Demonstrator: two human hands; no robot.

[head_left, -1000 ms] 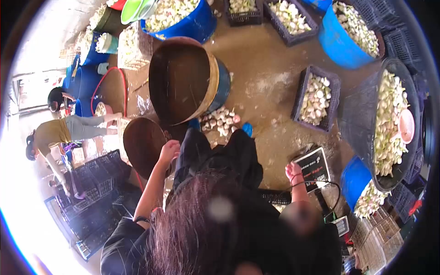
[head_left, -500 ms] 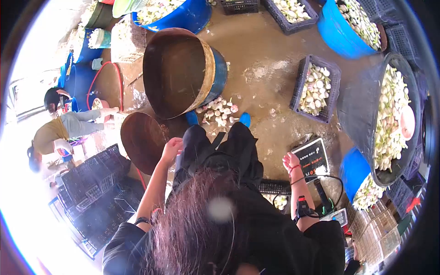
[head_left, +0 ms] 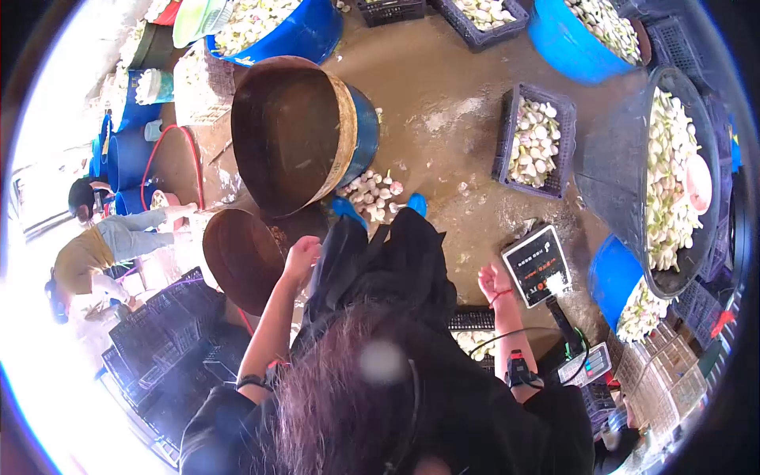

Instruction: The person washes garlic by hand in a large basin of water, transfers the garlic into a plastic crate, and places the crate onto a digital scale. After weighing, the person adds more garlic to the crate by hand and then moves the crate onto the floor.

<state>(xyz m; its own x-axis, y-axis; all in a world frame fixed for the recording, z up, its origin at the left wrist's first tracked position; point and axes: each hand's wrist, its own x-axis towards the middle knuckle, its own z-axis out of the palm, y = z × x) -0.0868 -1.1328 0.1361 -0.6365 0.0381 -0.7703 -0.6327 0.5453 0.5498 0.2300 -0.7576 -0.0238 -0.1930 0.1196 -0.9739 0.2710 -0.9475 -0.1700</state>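
Note:
My left hand (head_left: pixel 302 258) hangs beside my left thigh, near a round, rust-brown vessel (head_left: pixel 241 261). Its fingers are loosely bent and I see nothing in them. On the other side, my right hand (head_left: pixel 494 279) is turned palm up with the fingers curled a little, apart and holding nothing. Close to it lies a flat black panel with a white edge (head_left: pixel 538 265). Between my blue shoes is a small heap of garlic bulbs (head_left: pixel 370 195) on the wet floor. A large tub (head_left: pixel 352 131), brown inside and blue outside, lies tipped on its side ahead.
A dark crate of garlic (head_left: pixel 500 154) stands ahead on the right. Beyond it is a big black tub (head_left: pixel 609 174) of pale, green-tinged pieces. Stacked black crates (head_left: pixel 170 332) are at left, near a bending person (head_left: pixel 83 257). A red hose (head_left: pixel 194 158) curves across the floor.
My right hand has lowered slightly and moved left, uncovering more of the panel. My left hand's fingers look more curled. The view has shifted a little; the person at left bends lower.

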